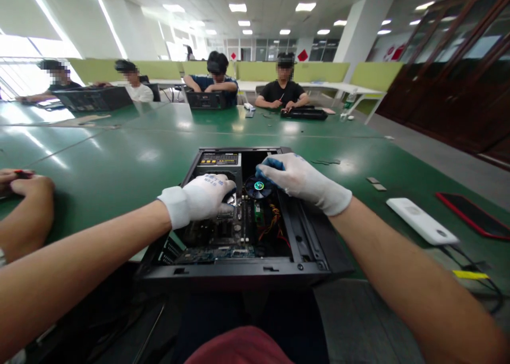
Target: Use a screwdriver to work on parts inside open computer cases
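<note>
Left of the fan (pixel 259 187), my left hand (pixel 208 195) lies palm-down, fingers parted; my right hand (pixel 298 178) curls at its rim — grip unclear to me.

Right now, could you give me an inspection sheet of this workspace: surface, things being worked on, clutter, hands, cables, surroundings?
Surface: green table, glossy, with seams.
Things being worked on: open computer case, circuit board inside; fan at its far side.
Clutter: white device, red-edged slab and small pieces, all right of the case.
Hands: both gloved; left hand over the board, right hand at the fan, grip unclear.
Cables: coloured wires in the case; black cable near the white device.
Surroundings: people seated across the table; another person's arm at left; brown cabinets at right.
</note>
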Tool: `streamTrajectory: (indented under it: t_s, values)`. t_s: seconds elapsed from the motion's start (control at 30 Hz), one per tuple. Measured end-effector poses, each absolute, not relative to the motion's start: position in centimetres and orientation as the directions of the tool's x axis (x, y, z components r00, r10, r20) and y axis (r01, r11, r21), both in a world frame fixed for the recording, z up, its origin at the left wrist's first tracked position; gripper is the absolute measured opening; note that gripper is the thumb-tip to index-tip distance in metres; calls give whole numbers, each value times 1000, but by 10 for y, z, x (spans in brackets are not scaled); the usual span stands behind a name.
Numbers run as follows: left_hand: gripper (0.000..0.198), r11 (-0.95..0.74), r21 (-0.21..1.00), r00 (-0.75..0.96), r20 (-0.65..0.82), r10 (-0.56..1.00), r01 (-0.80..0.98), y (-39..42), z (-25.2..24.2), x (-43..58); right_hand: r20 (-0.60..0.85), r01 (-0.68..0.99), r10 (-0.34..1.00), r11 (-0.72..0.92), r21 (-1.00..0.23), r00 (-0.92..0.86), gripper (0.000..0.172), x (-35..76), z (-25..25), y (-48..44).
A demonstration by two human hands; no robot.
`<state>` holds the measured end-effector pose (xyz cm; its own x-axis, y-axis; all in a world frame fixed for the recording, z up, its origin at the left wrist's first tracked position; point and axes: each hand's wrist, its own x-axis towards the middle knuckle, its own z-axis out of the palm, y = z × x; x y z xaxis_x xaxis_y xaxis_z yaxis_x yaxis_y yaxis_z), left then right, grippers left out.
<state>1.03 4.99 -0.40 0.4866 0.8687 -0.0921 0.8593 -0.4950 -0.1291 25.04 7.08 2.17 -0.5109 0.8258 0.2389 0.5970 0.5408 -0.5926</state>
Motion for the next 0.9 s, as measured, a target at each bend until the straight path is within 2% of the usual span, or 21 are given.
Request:
streamTrajectory:
  t_s: [0.17,0.3,0.53,0.9]
  values:
    - [49,-479,-273,391,-319,863,834,78,-11,26,296,506,803,565,-651,-517,38,258,8,81]
    - [43,-477,-261,348,-415,840,839,91,-25,35,309,455,798,562,-691,-517,37,261,7,79]
    - [38,-502,-210,359,-481,800,839,104,-47,31,328,421,777,584,-694,-537,37,266,7,80]
    - [42,-486,-185,352,-480,803,854,109,-53,27,278,432,784,558,-709,-555,37,267,9,79]
